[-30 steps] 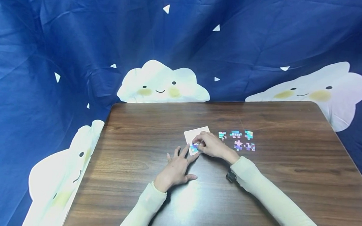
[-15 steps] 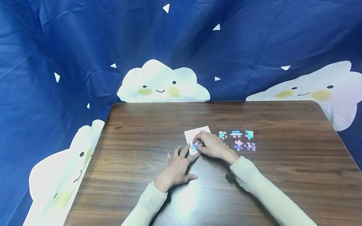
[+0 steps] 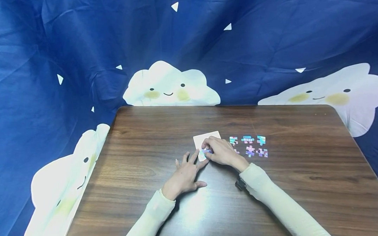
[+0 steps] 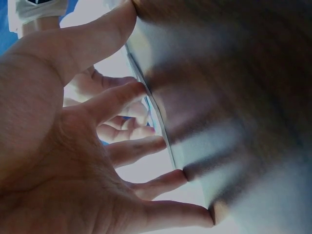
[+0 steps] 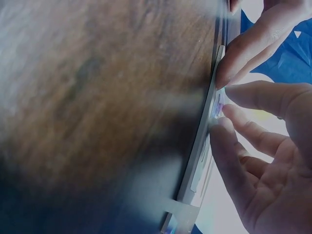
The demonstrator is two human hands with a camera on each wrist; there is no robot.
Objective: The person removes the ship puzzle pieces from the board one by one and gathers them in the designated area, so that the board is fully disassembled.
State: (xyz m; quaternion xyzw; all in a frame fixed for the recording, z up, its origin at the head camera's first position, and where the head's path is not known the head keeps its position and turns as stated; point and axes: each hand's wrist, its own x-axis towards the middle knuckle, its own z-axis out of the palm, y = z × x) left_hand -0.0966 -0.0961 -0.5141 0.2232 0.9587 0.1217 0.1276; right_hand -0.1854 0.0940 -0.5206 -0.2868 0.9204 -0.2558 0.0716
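A small white puzzle board lies on the table, tilted slightly in the head view. My left hand is spread flat with its fingers apart; two fingertips touch the board's near left corner. Above the board's near part, my right hand pinches a purple-blue jigsaw piece between thumb and fingers, low against the board. Light blue printed colour shows beside these fingertips on the board. The right hand covers much of the board's right side.
To the right of the board lie several loose jigsaw pieces, among them a blue one and a pink-purple one. One is partly hidden behind the right hand. The brown wooden table ends at a blue cloud-print curtain.
Both hands stay at the board. The right fingertips shift very slightly over the piece, covering more of the coloured print. The whole head view drifts a little.
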